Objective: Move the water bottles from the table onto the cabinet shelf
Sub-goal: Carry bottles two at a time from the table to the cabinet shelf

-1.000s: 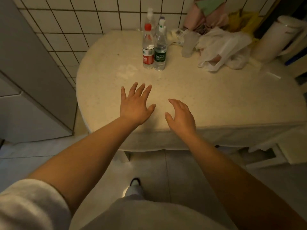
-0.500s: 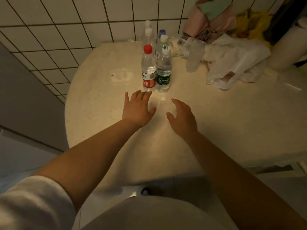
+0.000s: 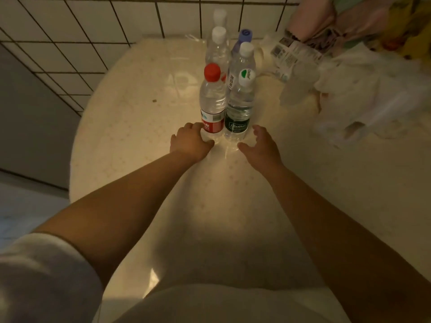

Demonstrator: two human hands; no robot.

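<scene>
Nearest the bottom edge of the frame, your pale clothing and a white sleeve (image 3: 35, 271) at lower left filled the foreground, with both bare forearms reaching up toward the centre over the round cream table (image 3: 130, 141).

Your left hand (image 3: 190, 142) sat just left of centre, fingers loosely curved, its fingertips at the base of the red-capped bottle (image 3: 212, 101); whether they actually touched it or only hovered against it, I could not tell. Your right hand (image 3: 261, 145) was spread wide and held nothing, thumb pointing in toward the foot of the green-labelled bottle (image 3: 239, 106), close to it but apart.

Those two bottles stood upright and side by side, touching, at the centre of the frame. The red-capped one carried a red and white label with a barcode; its lettering was too blurred to read. The other had a white cap and a dark green label whose word looked like "Cestbon", though it was not sharp.

Behind them stood three more upright bottles: a taller white-capped bottle (image 3: 242, 61) with a green logo, a purple-capped bottle (image 3: 245, 35) and a clear white-capped bottle (image 3: 218, 46).

Further right lay a crumpled white plastic bag (image 3: 363, 94) and a printed wrapper (image 3: 289, 52) with small unreadable text. Along the top ran the white tiled wall (image 3: 93, 31).
</scene>
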